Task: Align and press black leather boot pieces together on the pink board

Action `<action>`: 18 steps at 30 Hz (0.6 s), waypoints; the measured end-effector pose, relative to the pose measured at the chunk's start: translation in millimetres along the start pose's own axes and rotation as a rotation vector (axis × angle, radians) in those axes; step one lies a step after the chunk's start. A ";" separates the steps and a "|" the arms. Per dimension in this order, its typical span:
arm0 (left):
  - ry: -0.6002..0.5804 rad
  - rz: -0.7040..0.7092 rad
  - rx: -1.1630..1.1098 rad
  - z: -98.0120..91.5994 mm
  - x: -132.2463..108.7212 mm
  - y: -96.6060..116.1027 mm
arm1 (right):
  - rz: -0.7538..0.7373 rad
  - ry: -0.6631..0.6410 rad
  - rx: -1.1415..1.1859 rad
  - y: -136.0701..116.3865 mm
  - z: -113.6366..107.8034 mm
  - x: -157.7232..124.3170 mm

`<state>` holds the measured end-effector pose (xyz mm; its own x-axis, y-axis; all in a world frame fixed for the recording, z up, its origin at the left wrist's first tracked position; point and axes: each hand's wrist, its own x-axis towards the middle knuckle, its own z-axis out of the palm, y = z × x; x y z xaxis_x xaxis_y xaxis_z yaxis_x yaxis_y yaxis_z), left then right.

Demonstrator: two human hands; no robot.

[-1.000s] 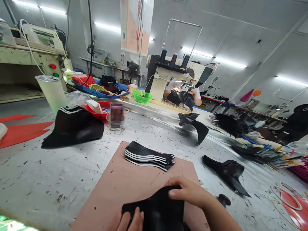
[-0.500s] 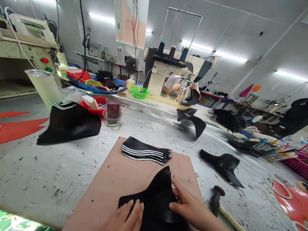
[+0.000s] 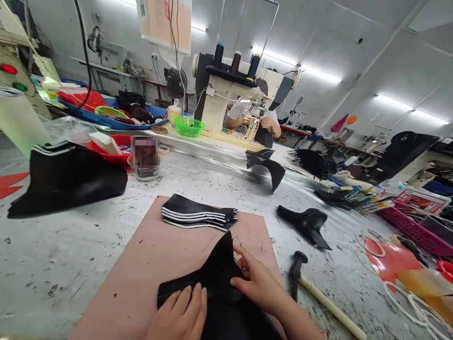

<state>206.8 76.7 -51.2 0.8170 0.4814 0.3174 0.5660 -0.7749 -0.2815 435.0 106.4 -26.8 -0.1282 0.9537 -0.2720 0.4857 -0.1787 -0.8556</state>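
A black leather piece (image 3: 226, 283) with a raised, curved flap lies on the pinkish board (image 3: 123, 269) before me. My left hand (image 3: 184, 307) rests on its left part, fingers stretched flat and pressing down; the thumb is hidden. At the flap's right edge, my right hand (image 3: 256, 278) pinches the leather, thumb on the near face and fingers behind. Just beyond, a stack of black leather pieces with white edges (image 3: 198, 215) sits on the board. To the right of the board lies a hammer (image 3: 297, 269) with a pale wooden handle.
More black leather pieces (image 3: 306, 224) lie right of the board, and a larger black stack (image 3: 71, 179) stands left. Behind are a glass jar (image 3: 146, 160), a green basket (image 3: 189, 126) and a sewing machine (image 3: 215, 104), where another person works. A magenta basket (image 3: 410, 229) stands right.
My view has swung to the right, so everything sits further left in the picture. Both hands stay on the same leather piece, whose flap is slightly more folded up.
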 end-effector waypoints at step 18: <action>-0.199 0.042 -0.209 -4.9 45.2 14.0 | 0.108 0.165 0.058 17.7 -21.2 -20.0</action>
<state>251.2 85.6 -36.4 0.8563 0.5025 0.1194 0.5134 -0.8533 -0.0910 464.4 89.3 -27.2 0.0675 0.9542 -0.2914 0.4374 -0.2908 -0.8510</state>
